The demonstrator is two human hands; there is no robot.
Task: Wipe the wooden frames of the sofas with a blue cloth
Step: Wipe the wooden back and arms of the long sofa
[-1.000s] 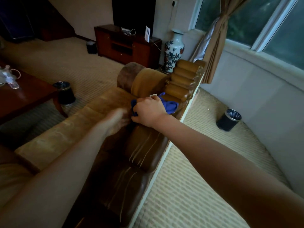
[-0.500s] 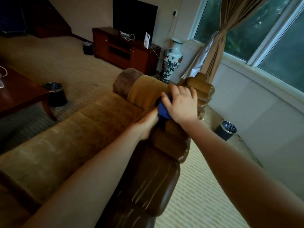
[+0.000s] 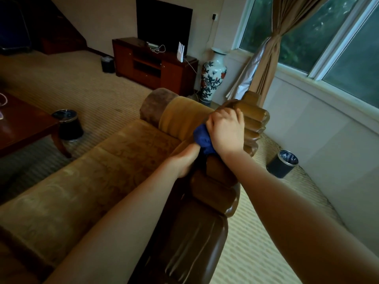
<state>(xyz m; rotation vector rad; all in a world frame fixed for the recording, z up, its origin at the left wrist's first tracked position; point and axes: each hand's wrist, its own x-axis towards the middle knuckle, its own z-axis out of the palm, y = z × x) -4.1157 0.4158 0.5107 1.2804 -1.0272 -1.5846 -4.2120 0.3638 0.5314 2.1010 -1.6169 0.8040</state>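
A tan sofa (image 3: 98,175) has a dark carved wooden frame (image 3: 213,195) running along the top of its back, ending in lighter ridged wood (image 3: 255,119) at the far end. My right hand (image 3: 226,133) grips a bunched blue cloth (image 3: 202,139) and presses it on the frame near that far end. My left hand (image 3: 184,160) lies against the frame's inner side just below the cloth, fingers fairly straight. The cloth hides its fingertips.
A dark wooden coffee table (image 3: 26,128) stands left with a black bin (image 3: 68,125) beside it. Another bin (image 3: 284,162) sits on the carpet to the right, below the window wall. A painted vase (image 3: 213,76), TV cabinet (image 3: 151,64) and curtain (image 3: 268,64) stand beyond the sofa.
My right hand has slid the blue cloth along the frame toward the sofa's far end. My left hand followed close behind it, and my view moved closer.
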